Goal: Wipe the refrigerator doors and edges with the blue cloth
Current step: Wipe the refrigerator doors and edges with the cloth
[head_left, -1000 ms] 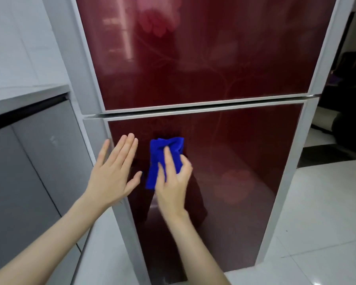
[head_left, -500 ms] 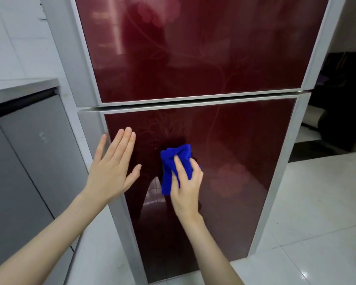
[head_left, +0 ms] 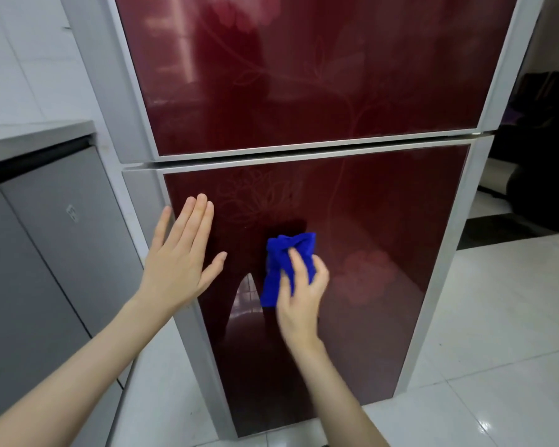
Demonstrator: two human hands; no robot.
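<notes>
Grey cabinet (head_left: 39, 269) flanks refrigerator (head_left: 384, 253); right hand (head_left: 299, 298) holds blue cloth (head_left: 283, 253).

The right hand (head_left: 300, 295) has slid the blue cloth (head_left: 291, 250) rightward across the lower door (head_left: 384, 221), away from the left hand (head_left: 178, 262), apparently slightly downward too.

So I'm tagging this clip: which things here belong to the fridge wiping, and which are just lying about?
In the job: blue cloth, right hand holding it, left hand flat on the lower door, upper door, grey door edge.
Lying about: grey cabinet, countertop, tiled floor.
</notes>
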